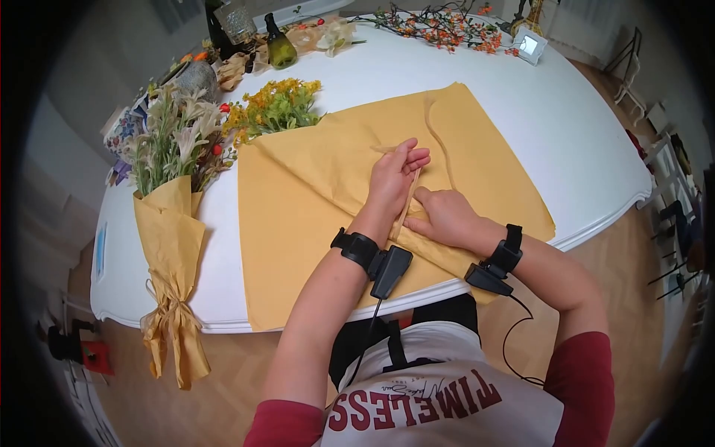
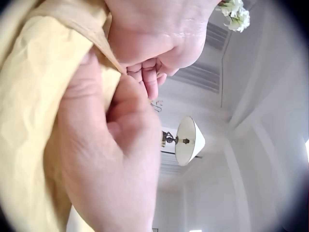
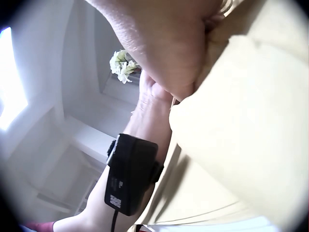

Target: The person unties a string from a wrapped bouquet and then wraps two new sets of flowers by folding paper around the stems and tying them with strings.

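A tan ribbon (image 1: 406,205) loops at the gathered lower end of a yellow sheet of wrapping paper (image 1: 283,223), which is folded over a bunch of yellow and green flowers (image 1: 279,104). My left hand (image 1: 393,179), palm turned up with fingers curled, holds one length of the ribbon. Pinching at the fold, my right hand (image 1: 450,216) has its thumb against the paper and its bent index finger at the ribbon, as the left wrist view shows. One ribbon tail curves over the paper beyond the right hand. Fingers hide the crossing in the right wrist view.
Left of the paper lies a wrapped bouquet (image 1: 170,216) of pale flowers, its tied end past the table edge. A green bottle (image 1: 281,46), orange-berried branches (image 1: 447,30) and a small frame (image 1: 529,46) stand at the back of the white table (image 1: 596,134).
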Tool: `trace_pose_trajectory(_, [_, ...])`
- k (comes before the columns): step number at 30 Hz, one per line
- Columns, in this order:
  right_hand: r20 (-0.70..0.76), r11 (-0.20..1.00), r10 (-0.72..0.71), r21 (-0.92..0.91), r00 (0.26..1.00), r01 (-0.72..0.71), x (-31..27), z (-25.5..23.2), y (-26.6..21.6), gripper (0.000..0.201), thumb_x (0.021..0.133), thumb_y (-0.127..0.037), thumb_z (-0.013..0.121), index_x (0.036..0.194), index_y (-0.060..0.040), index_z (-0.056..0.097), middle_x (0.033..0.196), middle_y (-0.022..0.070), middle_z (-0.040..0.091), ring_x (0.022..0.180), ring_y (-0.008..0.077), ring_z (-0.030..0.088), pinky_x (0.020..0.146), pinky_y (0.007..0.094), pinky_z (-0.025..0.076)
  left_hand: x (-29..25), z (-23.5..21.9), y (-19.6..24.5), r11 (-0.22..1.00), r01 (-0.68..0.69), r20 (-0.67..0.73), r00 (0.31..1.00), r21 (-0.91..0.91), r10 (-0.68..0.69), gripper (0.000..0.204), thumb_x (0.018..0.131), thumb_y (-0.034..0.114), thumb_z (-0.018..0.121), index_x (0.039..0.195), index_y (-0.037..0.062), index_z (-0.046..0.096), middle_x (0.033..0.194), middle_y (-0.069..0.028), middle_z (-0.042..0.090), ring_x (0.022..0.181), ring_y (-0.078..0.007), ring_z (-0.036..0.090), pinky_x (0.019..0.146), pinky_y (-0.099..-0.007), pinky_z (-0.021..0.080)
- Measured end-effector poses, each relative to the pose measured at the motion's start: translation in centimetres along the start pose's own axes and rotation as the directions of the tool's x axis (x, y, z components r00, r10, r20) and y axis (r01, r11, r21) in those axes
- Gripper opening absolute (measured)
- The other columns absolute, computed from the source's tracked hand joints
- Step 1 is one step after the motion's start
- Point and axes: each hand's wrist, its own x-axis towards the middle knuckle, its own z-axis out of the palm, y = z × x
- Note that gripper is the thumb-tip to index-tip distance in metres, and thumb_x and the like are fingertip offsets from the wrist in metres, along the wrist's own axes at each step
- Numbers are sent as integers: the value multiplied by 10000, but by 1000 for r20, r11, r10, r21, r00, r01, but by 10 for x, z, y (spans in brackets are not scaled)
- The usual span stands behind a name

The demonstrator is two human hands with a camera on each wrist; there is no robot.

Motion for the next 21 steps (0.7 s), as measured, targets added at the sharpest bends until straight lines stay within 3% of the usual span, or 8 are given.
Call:
trace_pose_trajectory(4, [-197,998,-55,-5,979,55,-5,14,2,409,775,-311,644,1009,-3,512,749,176,611,667,332,614,576,409,487,-4,-4,0,995,1,-26,1000,-103,-4,356,968,231,412,1202,-33,456,1051,-168,594,987,-241,573,907,-339,458])
trace_pose_trajectory(6, [-262,976,-213,-106,941,191,-5,13,-1,356,791,-265,629,1053,-65,496,728,139,591,605,324,595,546,401,476,-4,-4,2,993,20,-28,999,-115,-23,355,969,232,408,1204,-30,456,1047,-169,597,987,-242,573,907,-341,459])
trace_pose_trajectory(11, [-226,950,-281,-202,933,237,-2,18,7,253,791,-198,598,995,-79,506,722,110,553,625,290,590,514,376,472,-6,-4,9,989,67,27,998,-134,-64,352,967,231,401,1209,-18,459,1040,-162,607,972,-243,583,886,-325,461])
trace_pose_trajectory(14, [-248,933,-315,-258,916,251,-2,23,10,181,769,-147,567,913,-62,497,709,108,545,629,285,590,507,376,471,-17,1,19,1000,-7,65,998,8,6,354,945,210,443,1217,-17,453,972,-138,619,927,-222,596,828,-291,468])
trace_pose_trajectory(16, [-281,926,-334,-277,900,257,-1,26,10,143,750,-114,547,866,-54,490,696,108,543,623,289,593,506,380,472,-33,2,23,829,-306,-53,927,467,372,390,890,228,545,1145,-60,481,853,-89,607,792,-175,582,745,-264,457])
trace_pose_trajectory(17, [-285,931,-325,-266,902,251,-1,27,11,139,749,-110,543,863,-55,488,710,109,547,645,290,595,521,384,476,-43,0,26,830,-302,-54,928,469,368,390,890,228,545,1145,-60,481,853,-89,607,792,-175,582,745,-264,457])
trace_pose_trajectory(19, [-289,937,-313,-250,905,245,-1,29,12,135,749,-106,539,861,-55,485,724,110,552,666,292,597,536,388,480,-64,-4,36,513,-212,86,963,832,257,346,828,266,623,976,-38,551,767,-80,569,714,-171,551,690,-277,443])
trace_pose_trajectory(21, [-288,952,-286,-192,914,237,-1,31,13,118,779,-126,532,855,-58,473,744,118,563,690,292,596,561,398,482,-79,0,48,395,-155,122,987,906,106,298,811,235,649,919,-23,546,763,-76,565,702,-151,527,655,-267,430])
